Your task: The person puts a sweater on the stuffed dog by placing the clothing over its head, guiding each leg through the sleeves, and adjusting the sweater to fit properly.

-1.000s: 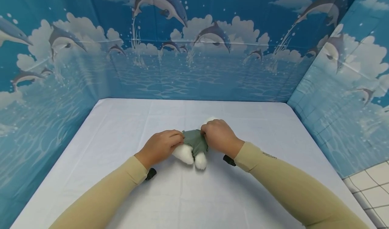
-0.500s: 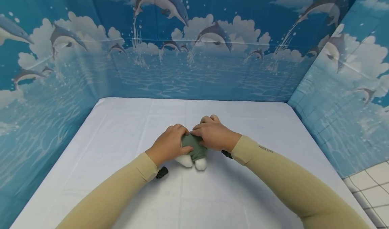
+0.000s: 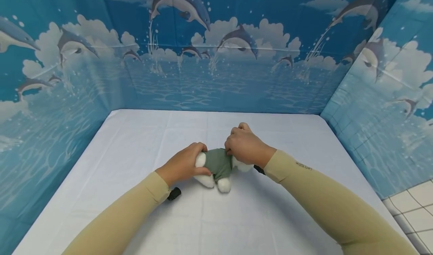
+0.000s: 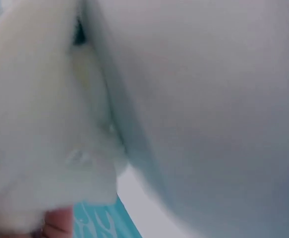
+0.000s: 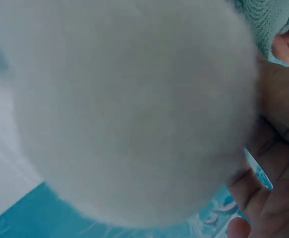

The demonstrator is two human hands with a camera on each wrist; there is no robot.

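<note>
A white plush toy [image 3: 224,185] in a green knitted top [image 3: 218,163] lies on the white cloth, between both hands. My left hand [image 3: 184,163] grips its left end, thumb in front and fingers behind. At the top's right edge, my right hand [image 3: 248,146] pinches the fabric with curled fingers and hides part of the toy. White plush fur [image 4: 40,109] fills the left of the left wrist view. A large round white part of the toy [image 5: 134,114] dominates the right wrist view, with right-hand fingers [image 5: 270,158] beside it.
White cloth [image 3: 189,225] covers the table. Blue curtains with dolphins [image 3: 216,78] enclose its back and sides. Small black devices, one of them the left wrist's [image 3: 174,193], show under the wrists. White tiles [image 3: 411,204] appear at the lower right.
Both hands first close in over the green top, then draw apart. The left hand shifts back to the toy's left end; the right moves rightward, and more white plush shows at both ends.
</note>
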